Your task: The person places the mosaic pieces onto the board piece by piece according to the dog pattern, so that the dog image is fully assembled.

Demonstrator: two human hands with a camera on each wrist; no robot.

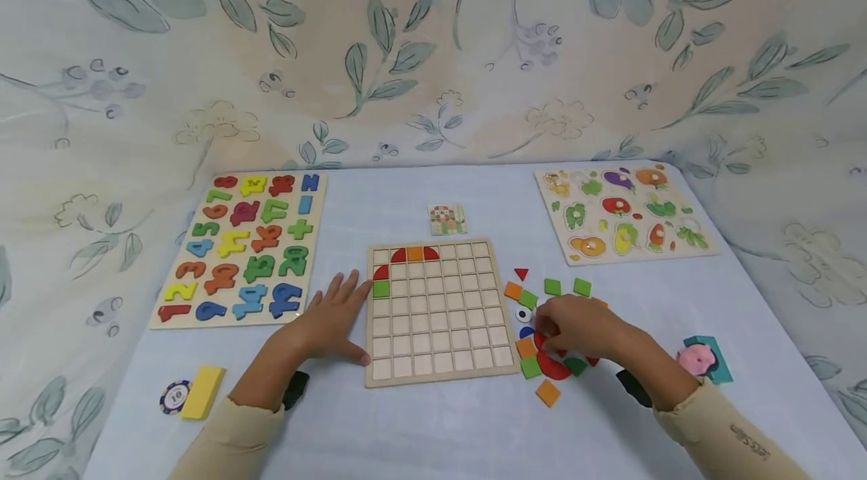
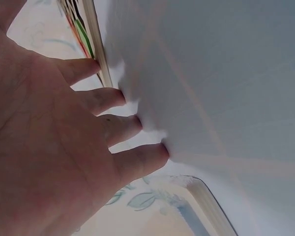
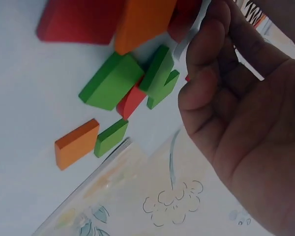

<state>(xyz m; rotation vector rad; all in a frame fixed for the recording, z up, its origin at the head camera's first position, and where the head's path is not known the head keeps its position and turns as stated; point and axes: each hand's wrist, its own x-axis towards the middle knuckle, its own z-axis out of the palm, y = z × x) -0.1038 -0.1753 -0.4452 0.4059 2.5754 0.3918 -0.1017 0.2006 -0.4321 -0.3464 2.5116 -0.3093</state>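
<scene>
My left hand [image 1: 332, 318] lies with spread fingers at the left edge of a wooden grid board [image 1: 440, 322]. In the left wrist view its fingertips [image 2: 155, 152] press the white tabletop. A green square [image 1: 381, 290], an orange square [image 1: 415, 254] and red quarter-circle pieces [image 1: 431, 253] sit in the board's upper left cells. Right of the board, my right hand [image 1: 582, 326] reaches down into loose pieces with bent fingers. Red half-round pieces [image 1: 554, 366] lie under it, near a white eye piece [image 1: 523, 315]. I cannot tell whether its fingertips pinch a piece.
A number puzzle [image 1: 223, 247] stands at the left, a vegetable puzzle [image 1: 603, 228] at the back right. A small picture card [image 1: 447, 219] lies behind the board. Nearer are a yellow block [image 1: 203, 392], a poker chip [image 1: 174, 396] and a pink-and-teal piece [image 1: 704, 360].
</scene>
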